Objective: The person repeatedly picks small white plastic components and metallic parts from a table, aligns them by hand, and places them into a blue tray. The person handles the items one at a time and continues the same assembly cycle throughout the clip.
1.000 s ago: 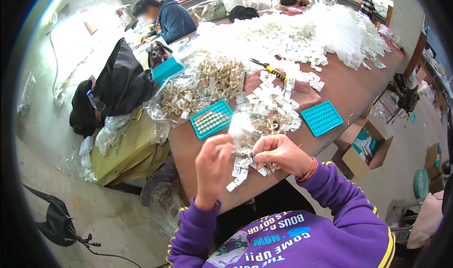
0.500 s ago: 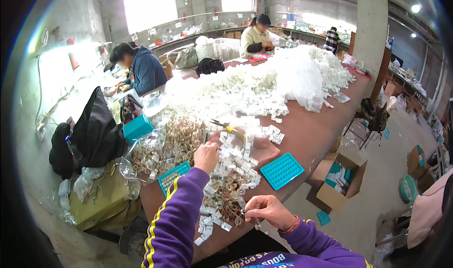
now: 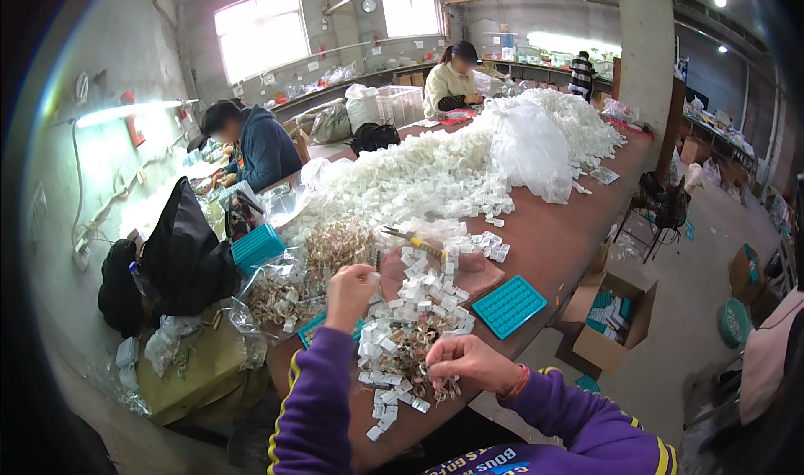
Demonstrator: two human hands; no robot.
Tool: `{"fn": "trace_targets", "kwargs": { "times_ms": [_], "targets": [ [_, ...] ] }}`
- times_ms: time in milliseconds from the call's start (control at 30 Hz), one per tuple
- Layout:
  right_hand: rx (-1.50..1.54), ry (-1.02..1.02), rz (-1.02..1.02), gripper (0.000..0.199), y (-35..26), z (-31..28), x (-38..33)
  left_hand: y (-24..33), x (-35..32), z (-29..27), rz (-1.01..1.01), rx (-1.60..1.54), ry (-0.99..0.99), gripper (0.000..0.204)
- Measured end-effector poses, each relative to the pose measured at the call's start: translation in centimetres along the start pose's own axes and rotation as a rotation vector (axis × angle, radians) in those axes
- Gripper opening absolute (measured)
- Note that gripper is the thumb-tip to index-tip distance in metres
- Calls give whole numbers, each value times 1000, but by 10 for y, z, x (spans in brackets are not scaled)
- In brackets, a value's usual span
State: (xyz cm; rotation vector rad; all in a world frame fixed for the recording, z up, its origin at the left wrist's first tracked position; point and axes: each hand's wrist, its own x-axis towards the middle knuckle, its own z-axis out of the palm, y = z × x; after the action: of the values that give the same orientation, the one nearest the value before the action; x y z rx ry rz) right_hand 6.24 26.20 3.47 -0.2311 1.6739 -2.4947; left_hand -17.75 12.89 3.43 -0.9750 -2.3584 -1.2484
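Small white plastic clips mixed with brass-coloured metal parts (image 3: 410, 328) lie in a loose heap on the near end of the long reddish-brown worktable (image 3: 553, 241), right in front of the person. Right hand (image 3: 465, 359) sits at the heap's near edge, fingers pinched shut on a small piece; too tiny to tell which kind. Left hand (image 3: 350, 291) is raised over the heap's left side, fingers curled in; can't tell if it holds anything. Teal plastic grid tray (image 3: 509, 306) lies just right of the heap, near the table edge. Yellow-handled tool (image 3: 414, 241) rests beyond it. Clear bags of brass parts (image 3: 322, 261) to the left. Big mound of white clips (image 3: 435, 174) runs up the table. Open cardboard box (image 3: 611, 320) on the floor at right.
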Motion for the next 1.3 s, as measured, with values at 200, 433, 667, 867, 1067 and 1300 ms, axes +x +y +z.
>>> {"fn": "trace_targets", "kwargs": {
  "times_ms": [200,433,667,867,1067,1300],
  "targets": [
    [32,-156,1,16,-5,26,43,35,-95,-79,-473,-846,69,31],
    [47,-316,66,19,12,59,85,58,-181,-90,-607,-1446,445,17],
    [-149,-213,148,24,22,64,102,24,-180,-82,-544,-1347,385,15],
    [-55,-205,176,17,23,67,119,14,-178,-76,-500,-1424,445,36],
    [-212,-160,220,17,38,72,130,13,-184,-73,-515,-1453,459,32],
    [-239,-191,129,19,44,67,131,15,-187,-71,-551,-1245,444,22]
  ]
}}
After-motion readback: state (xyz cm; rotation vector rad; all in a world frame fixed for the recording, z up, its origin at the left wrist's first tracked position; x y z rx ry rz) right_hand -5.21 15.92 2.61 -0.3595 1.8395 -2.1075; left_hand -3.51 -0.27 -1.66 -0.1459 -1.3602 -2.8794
